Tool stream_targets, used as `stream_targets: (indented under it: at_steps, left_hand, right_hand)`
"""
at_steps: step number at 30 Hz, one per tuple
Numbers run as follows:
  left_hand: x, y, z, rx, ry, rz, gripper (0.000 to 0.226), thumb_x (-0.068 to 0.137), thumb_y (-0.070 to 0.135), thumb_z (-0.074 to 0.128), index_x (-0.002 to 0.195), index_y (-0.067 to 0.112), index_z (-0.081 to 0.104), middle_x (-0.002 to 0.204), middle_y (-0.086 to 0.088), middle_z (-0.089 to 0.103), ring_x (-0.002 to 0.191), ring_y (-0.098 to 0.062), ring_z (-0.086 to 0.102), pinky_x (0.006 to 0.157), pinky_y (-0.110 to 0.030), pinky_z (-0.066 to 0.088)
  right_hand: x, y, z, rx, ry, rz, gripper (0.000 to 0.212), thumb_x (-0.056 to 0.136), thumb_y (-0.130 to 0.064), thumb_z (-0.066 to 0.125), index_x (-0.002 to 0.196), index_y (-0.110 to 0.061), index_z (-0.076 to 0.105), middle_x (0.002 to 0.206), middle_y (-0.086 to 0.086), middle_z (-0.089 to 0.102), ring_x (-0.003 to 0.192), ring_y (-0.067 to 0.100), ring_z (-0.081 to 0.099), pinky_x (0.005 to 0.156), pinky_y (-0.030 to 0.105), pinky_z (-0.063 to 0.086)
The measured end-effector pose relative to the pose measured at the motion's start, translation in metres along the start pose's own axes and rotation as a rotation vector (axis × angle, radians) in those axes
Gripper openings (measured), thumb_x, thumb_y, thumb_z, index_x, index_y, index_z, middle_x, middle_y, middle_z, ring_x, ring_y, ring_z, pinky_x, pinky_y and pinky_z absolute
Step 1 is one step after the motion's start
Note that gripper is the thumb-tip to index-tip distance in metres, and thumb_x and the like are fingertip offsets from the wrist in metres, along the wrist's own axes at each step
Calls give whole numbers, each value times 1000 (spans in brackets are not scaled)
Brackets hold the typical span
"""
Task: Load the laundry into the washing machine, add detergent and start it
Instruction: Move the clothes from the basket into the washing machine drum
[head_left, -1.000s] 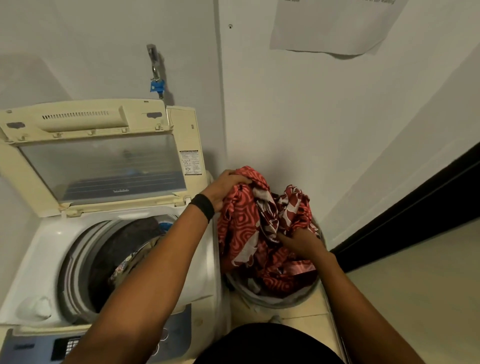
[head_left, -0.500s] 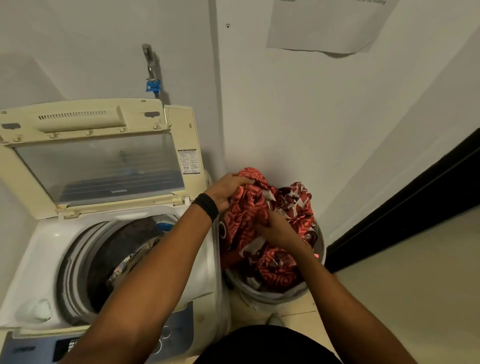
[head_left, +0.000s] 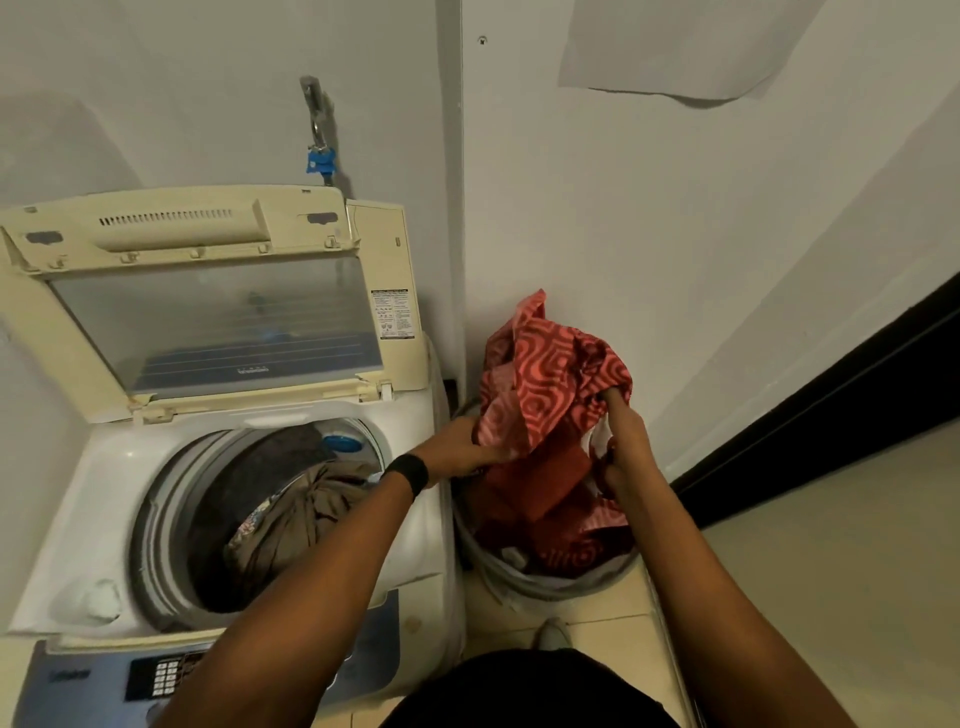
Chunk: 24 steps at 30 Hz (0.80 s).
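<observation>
The red patterned cloth (head_left: 550, 379) is bunched above the round laundry basket (head_left: 524, 582) on the floor, just right of the open top-loading washing machine (head_left: 104, 467), whose drum (head_left: 291, 509) already holds some brownish clothes. Both the left hand (head_left: 462, 452) and the right hand (head_left: 623, 441) have their fingers closed into its folds. By my reckoning the lift should gather the trailing lower part first, so nothing drags over the basket rim or snags on the raised lid (head_left: 208, 312) while crossing to the drum.
</observation>
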<state>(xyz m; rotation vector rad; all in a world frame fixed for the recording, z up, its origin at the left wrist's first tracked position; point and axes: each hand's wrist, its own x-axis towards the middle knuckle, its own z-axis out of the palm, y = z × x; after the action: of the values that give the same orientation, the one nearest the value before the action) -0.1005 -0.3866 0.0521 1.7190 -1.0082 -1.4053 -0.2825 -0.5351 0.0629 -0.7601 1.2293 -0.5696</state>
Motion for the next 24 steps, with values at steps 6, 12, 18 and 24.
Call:
stream_targets:
  at_steps: [6, 12, 18, 24]
  left_hand:
    - [-1, 27, -14, -346, 246, 19, 49, 92, 52, 71, 130, 24, 61, 120, -4, 75, 110, -22, 72, 98, -42, 57]
    - [-1, 47, -11, -584, 151, -33, 47, 103, 49, 51, 132, 15, 65, 122, -13, 74, 117, -31, 69, 106, -46, 52]
    - [-10, 50, -21, -632, 175, -91, 39, 106, 41, 47, 125, 17, 70, 114, -11, 75, 106, -25, 70, 92, -40, 56]
    - [-23, 45, -29, -838, 60, -142, 35, 105, 33, 50, 130, 16, 68, 116, -11, 75, 103, -23, 72, 82, -37, 60]
  right_hand:
    - [3, 20, -22, -391, 158, -495, 65, 75, -34, 84, 125, -26, 43, 114, 15, 64, 97, 29, 66, 86, 48, 57]
    - [-65, 41, 13, -589, 60, -1044, 47, 87, -42, 69, 127, -21, 58, 139, 4, 47, 134, 24, 42, 110, 50, 41]
    - [-72, 58, 26, -922, 4, -1102, 88, 73, -68, 81, 147, -30, 52, 171, 8, 3, 159, 30, 1, 124, 56, 17]
    - [-72, 48, 35, -1066, -302, -1086, 72, 88, -41, 78, 150, -30, 44, 142, -1, 58, 124, 16, 58, 100, 25, 51]
